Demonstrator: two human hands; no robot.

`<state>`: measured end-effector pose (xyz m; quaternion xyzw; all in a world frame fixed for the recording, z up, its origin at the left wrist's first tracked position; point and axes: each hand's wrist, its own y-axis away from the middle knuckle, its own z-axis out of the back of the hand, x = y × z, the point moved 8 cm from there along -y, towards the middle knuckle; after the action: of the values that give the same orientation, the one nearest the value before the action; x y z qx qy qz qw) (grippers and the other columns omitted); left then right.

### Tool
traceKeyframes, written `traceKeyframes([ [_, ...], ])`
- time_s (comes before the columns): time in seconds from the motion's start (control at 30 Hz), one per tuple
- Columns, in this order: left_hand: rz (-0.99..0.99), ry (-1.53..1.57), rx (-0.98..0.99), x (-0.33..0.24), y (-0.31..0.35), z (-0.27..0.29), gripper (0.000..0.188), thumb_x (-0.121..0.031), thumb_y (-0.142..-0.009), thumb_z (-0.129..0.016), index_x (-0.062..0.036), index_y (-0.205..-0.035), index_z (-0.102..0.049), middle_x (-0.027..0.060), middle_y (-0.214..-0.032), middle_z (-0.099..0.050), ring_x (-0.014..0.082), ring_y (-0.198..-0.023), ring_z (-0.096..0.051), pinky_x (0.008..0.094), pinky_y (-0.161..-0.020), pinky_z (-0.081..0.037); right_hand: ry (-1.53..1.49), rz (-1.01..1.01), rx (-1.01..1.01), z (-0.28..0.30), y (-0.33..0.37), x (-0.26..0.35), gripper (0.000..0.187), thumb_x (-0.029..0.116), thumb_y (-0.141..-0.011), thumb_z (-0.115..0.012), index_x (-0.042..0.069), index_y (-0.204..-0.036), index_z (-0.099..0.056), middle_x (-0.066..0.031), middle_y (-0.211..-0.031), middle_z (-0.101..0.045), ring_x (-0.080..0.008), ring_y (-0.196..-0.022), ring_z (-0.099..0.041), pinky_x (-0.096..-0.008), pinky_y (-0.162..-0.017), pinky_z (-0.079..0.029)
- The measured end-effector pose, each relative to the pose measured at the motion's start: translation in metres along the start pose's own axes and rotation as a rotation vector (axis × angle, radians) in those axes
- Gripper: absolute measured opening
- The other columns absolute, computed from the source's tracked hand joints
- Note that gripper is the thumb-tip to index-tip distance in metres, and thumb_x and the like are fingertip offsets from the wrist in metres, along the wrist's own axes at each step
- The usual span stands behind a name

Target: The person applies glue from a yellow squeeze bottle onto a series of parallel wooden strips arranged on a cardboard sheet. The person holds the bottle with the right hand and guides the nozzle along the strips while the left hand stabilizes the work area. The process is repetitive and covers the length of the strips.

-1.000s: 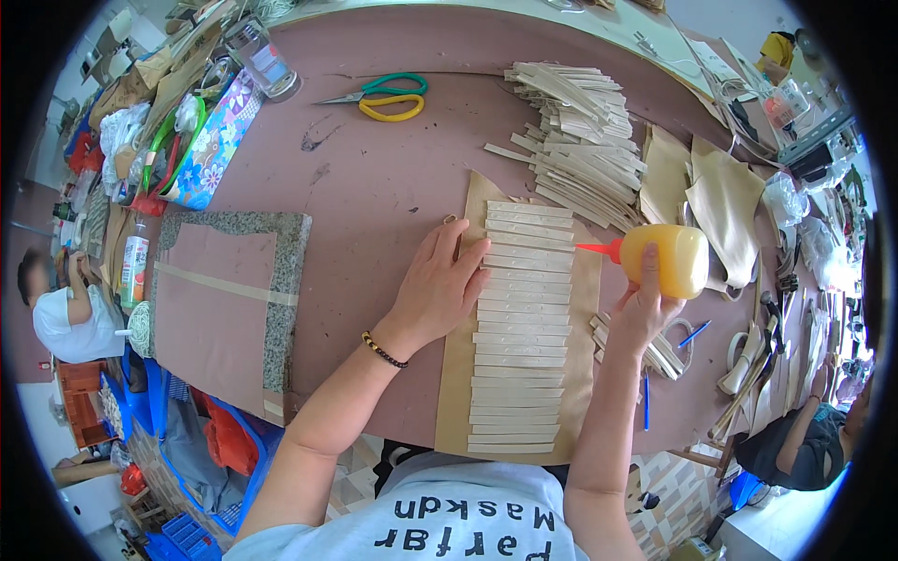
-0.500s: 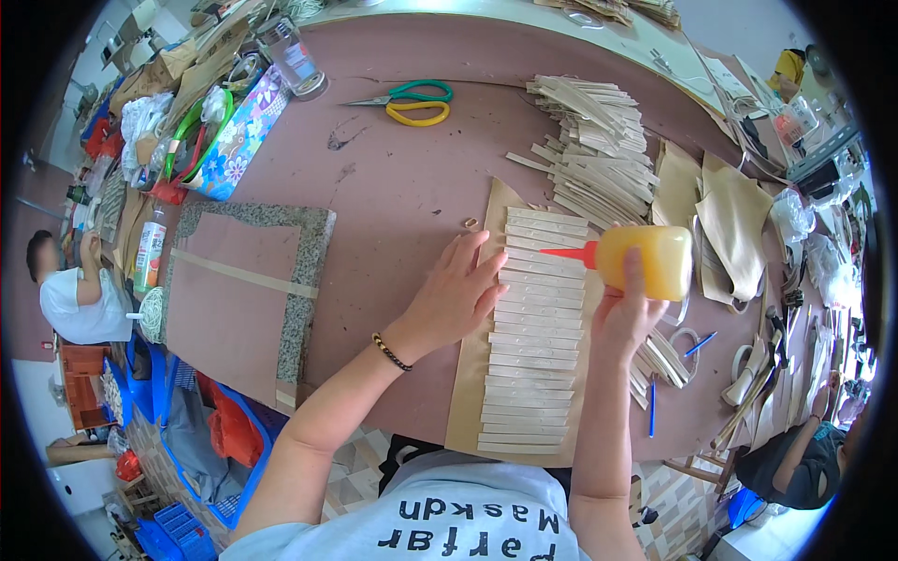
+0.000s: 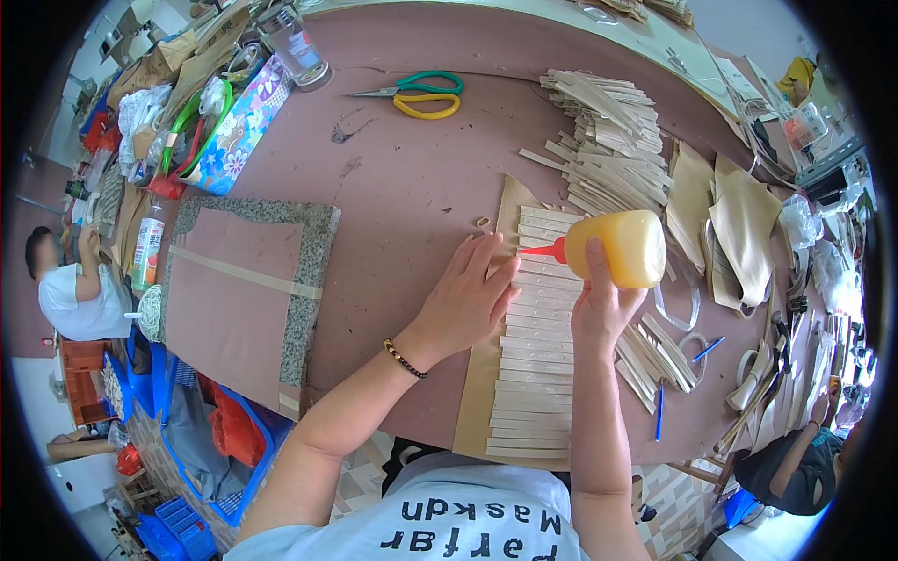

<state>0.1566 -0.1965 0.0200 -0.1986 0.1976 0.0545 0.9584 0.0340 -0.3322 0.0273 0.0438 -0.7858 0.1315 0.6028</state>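
Well, the right hand (image 3: 603, 313) gripped a yellow bottle (image 3: 631, 248) — its red nozzle (image 3: 558, 250) pointing left over the upper pale strips (image 3: 535, 374) on the table (image 3: 402, 178) — while the left hand (image 3: 465, 304), fingers loosely spread, lay at those strips' left side.

Yellow squeeze bottle (image 3: 625, 248) w/ pointed red nozzle (image 3: 557, 250), held in R hand (image 3: 606, 304), tipped approx. horiz., nozzle aimed at L hand (image 3: 472, 297) over the upper strips; can't tell if tip touches. Pale beige strips (image 3: 533, 374) lie crosswise btw. & below both hands, one after another in a long column, small specks on some. Under them, tan sheet (image 3: 475, 411), its bare L margin showing below L hand.
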Motion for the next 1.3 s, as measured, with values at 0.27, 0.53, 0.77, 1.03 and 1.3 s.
traceKeyframes([
  [0.27, 0.008, 0.004, -0.004, 0.001, 0.000, 0.001, 0.037, -0.018, -0.092, -0.061, -0.0028, -0.124, -0.051, 0.0252, -0.135, -0.040, 0.0455, -0.126, -0.042, 0.0500, -0.107, -0.039, 0.004, 0.032, -0.008, 0.008, 0.003, 0.005, 0.033, 0.007, -0.084, -0.076, 0.000, -0.113, -0.060, -0.0063, -0.105, -0.065, -0.0150, -0.096, -0.061, -0.0301, -0.088, -0.048],
  [0.53, 0.003, -0.010, 0.004, 0.001, 0.000, 0.000, 0.036, -0.019, -0.093, -0.060, -0.0024, -0.124, -0.051, 0.0251, -0.135, -0.040, 0.0456, -0.127, -0.041, 0.0497, -0.106, -0.039, 0.015, 0.049, -0.045, 0.013, 0.002, 0.008, 0.033, 0.007, -0.085, -0.075, 0.000, -0.113, -0.060, -0.0057, -0.104, -0.065, -0.0140, -0.095, -0.061, -0.0292, -0.087, -0.048],
  [0.77, 0.022, -0.002, 0.021, 0.001, 0.000, 0.000, 0.036, -0.018, -0.093, -0.060, -0.0027, -0.124, -0.051, 0.0246, -0.136, -0.040, 0.0451, -0.128, -0.040, 0.0499, -0.106, -0.039, 0.028, 0.072, -0.032, 0.013, 0.001, 0.008, 0.034, 0.009, -0.084, -0.077, -0.001, -0.112, -0.061, -0.0054, -0.104, -0.065, -0.0133, -0.094, -0.061, -0.0286, -0.085, -0.048],
  [1.03, 0.027, 0.019, 0.011, 0.001, -0.001, -0.001, 0.035, -0.019, -0.092, -0.061, -0.0026, -0.123, -0.053, 0.0233, -0.137, -0.040, 0.0444, -0.128, -0.040, 0.0484, -0.106, -0.040, 0.082, 0.114, -0.016, 0.007, 0.005, 0.009, 0.032, 0.004, -0.087, -0.073, -0.001, -0.115, -0.059, -0.0067, -0.106, -0.064, -0.0143, -0.096, -0.062, -0.0291, -0.084, -0.050],
  [1.3, 0.020, 0.007, 0.011, 0.001, 0.000, 0.001, 0.035, -0.018, -0.092, -0.061, -0.0025, -0.123, -0.053, 0.0231, -0.135, -0.041, 0.0443, -0.127, -0.041, 0.0482, -0.104, -0.041, 0.047, 0.131, -0.084, 0.029, 0.005, 0.024, 0.031, 0.007, -0.083, -0.077, -0.001, -0.110, -0.064, -0.0062, -0.103, -0.066, -0.0138, -0.094, -0.061, -0.0293, -0.085, -0.049],
])
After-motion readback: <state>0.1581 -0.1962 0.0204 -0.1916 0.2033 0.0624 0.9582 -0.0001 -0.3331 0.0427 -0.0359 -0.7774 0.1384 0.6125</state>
